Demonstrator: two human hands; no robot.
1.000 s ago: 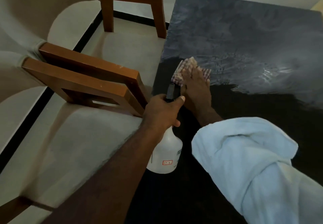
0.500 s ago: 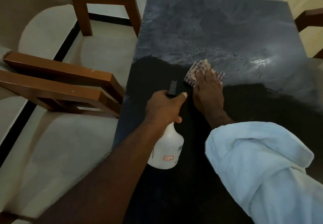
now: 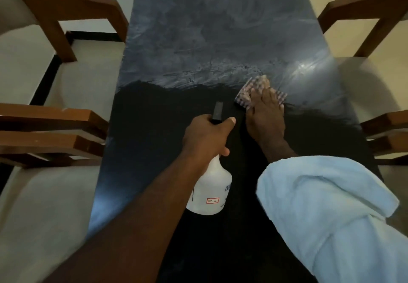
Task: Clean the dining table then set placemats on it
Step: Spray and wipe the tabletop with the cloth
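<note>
A dark dining table (image 3: 212, 39) fills the middle of the view; its far half looks grey and streaked, its near half glossy black. My right hand (image 3: 265, 117) lies flat with straight fingers on a folded checked cloth (image 3: 249, 92), pressing it onto the tabletop right of centre. My left hand (image 3: 207, 137) grips the neck of a white spray bottle (image 3: 209, 192) with a black nozzle, held above the table's near half. A pale blue sleeve covers my right forearm.
Wooden armchairs with beige cushions stand along both long sides: two on the left (image 3: 55, 132) and two on the right (image 3: 379, 132). Their arms reach close to the table edges. A light wall lies beyond the table's far end.
My right hand has slid the cloth from the table's left side toward the right. The view has swung right, bringing the right-hand chairs into sight. The spray bottle stays gripped in my left hand.
</note>
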